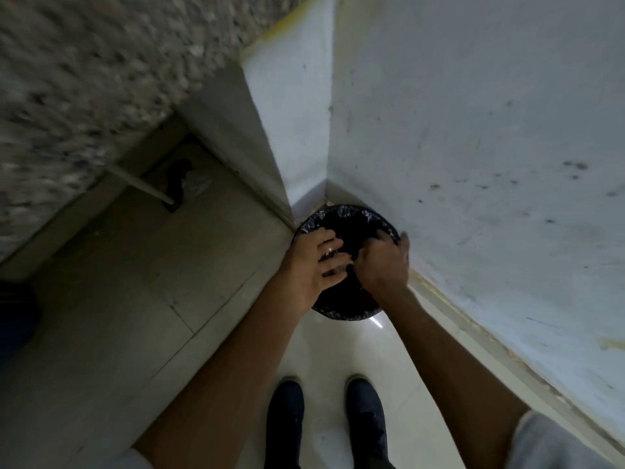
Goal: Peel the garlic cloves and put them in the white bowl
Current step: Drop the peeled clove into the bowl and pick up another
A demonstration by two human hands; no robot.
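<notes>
Both hands hover over a round bin lined with a black bag [341, 311] that stands on the floor in a wall corner. My left hand [313, 265] is held flat with its fingers spread, and small pale flakes [329, 251] sit on the fingers. My right hand [384, 264] is beside it with its back to the camera. Its thumb sticks out, and its blurred, loosely bent fingers reach toward the left fingers with nothing seen in them. No garlic cloves or white bowl are in view.
A pale wall [473, 130] runs along the right and a wall corner juts out behind the bin. At the left, a speckled stone counter [84, 79] overhangs a tiled floor [135, 299]. My two dark shoes [324, 421] stand on glossy tiles just before the bin.
</notes>
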